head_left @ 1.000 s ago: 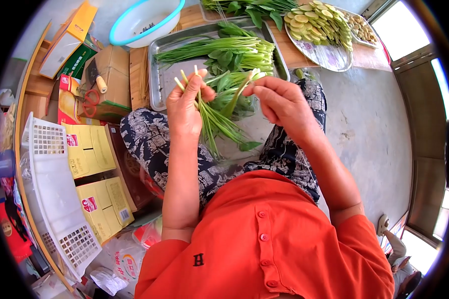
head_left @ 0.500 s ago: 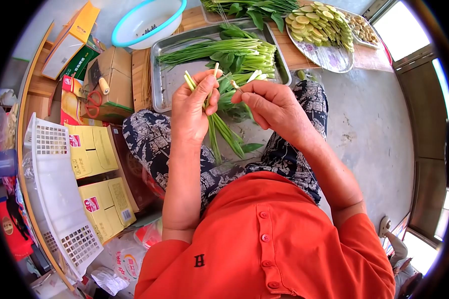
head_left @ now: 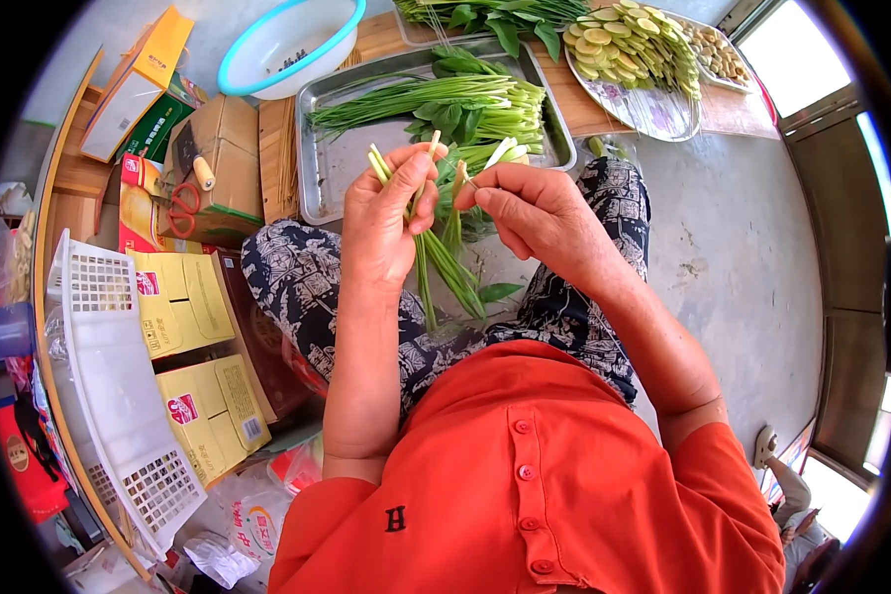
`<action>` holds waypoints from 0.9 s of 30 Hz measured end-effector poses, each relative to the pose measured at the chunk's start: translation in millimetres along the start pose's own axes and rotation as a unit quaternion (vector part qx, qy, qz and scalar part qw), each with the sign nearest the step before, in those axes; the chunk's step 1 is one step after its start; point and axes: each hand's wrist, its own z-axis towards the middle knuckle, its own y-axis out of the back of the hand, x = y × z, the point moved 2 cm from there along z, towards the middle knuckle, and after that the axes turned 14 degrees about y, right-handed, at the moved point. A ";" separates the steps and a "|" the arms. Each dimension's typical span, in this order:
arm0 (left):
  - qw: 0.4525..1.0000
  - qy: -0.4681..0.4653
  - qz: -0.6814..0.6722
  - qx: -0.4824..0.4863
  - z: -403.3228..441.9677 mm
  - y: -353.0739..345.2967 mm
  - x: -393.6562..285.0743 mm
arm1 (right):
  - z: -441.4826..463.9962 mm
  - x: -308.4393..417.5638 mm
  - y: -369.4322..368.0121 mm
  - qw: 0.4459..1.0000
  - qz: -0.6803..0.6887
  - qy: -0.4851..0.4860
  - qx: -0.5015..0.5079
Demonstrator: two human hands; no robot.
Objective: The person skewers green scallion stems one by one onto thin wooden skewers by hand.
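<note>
Bunched green stalks (head_left: 447, 272) are gripped in my left hand (head_left: 384, 226), their pale cut ends poking up past the thumb and their lower parts hanging over my lap. My right hand (head_left: 540, 210) is closed in a pinch close by, on what looks like a thin skewer. At its fingertips a single yellowish-green stalk (head_left: 459, 183) points upward and hangs down between the hands; how the skewer meets it is too small to make out. Just beyond both hands, a metal tray (head_left: 312, 198) holds long greens (head_left: 500, 104) laid in bundles with some broad leaves.
Behind the tray stand a blue-rimmed basin (head_left: 236, 84) and more leafy greens (head_left: 505, 15). A plate (head_left: 668, 121) with skewered slices (head_left: 629, 45) is at the back right. Left are cardboard boxes (head_left: 233, 139), red scissors (head_left: 183, 210), a white basket (head_left: 119, 366) and yellow cartons (head_left: 213, 411).
A stalk now stands upright at my right fingertips, where only a small pale end showed before. Both hands have barely shifted, and the left keeps its bunch.
</note>
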 end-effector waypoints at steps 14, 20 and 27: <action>0.999 -0.021 0.019 -0.025 -3.5 -2.9 -2.6 | -1.0 1.8 -0.1 1.000 -0.007 -0.002 0.002; 0.998 -0.036 0.058 -0.012 -6.5 -1.2 -7.4 | -1.3 3.2 -0.9 1.000 -0.005 -0.003 0.001; 0.998 -0.022 0.059 -0.008 -6.9 -0.8 -7.5 | -1.6 3.2 -0.4 1.000 -0.009 -0.004 0.011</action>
